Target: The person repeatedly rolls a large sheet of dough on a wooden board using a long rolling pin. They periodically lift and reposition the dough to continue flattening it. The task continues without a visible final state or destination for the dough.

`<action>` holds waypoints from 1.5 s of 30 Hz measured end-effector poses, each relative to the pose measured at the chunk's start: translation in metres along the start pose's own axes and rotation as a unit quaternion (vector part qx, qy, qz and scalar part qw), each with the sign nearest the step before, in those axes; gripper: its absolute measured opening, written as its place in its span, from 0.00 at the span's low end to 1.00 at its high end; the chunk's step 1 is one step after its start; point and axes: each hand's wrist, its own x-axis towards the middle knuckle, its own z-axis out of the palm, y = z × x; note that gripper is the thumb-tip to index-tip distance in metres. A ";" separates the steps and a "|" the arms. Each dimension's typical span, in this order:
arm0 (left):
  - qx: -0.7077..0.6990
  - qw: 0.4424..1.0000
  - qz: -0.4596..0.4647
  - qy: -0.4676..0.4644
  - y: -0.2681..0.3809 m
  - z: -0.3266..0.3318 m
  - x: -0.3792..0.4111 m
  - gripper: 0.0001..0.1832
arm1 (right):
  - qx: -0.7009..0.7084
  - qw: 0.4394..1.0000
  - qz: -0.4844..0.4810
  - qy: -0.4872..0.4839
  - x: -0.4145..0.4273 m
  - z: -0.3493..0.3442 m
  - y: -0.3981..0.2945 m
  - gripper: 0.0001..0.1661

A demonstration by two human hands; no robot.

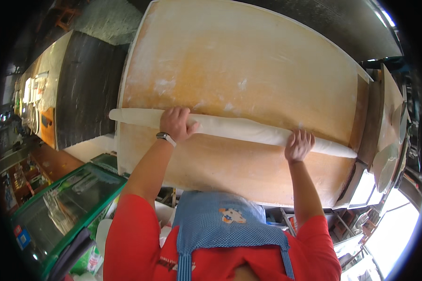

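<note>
A long pale roll of dough point(237, 127) lies across the floured wooden board point(239, 63), slanting down towards the right. It tapers at its right tip, and its left end reaches past the board's left edge. Whether a rolling pin is inside is hidden. My left hand point(177, 123) curls over the roll left of its middle, fingers on the far side. Farther right, my right hand point(299, 144) is bent over the roll with its knuckles up. Streaks of flour point(242, 83) mark the board beyond the roll.
A glass-topped case with a green frame point(74, 189) stands at the lower left. A dark-sided counter point(88, 87) stands beyond the board's left edge. On the right are a wooden ledge point(367, 119) and a round pale object point(386, 167). My blue checked apron point(221, 217) is close to the board's front edge.
</note>
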 end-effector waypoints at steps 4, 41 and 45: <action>0.032 0.998 -0.056 0.014 -0.015 0.018 0.041 0.15 | -0.099 0.966 0.039 -0.236 0.091 0.001 0.011 0.18; 0.081 0.959 -0.268 -0.036 -0.105 -0.009 -0.193 0.30 | -0.017 0.985 0.140 -0.104 -0.143 0.006 0.042 0.31; 0.049 0.964 -0.248 0.084 -0.166 -0.005 -0.104 0.31 | 0.015 0.983 0.181 0.023 -0.014 0.026 0.046 0.29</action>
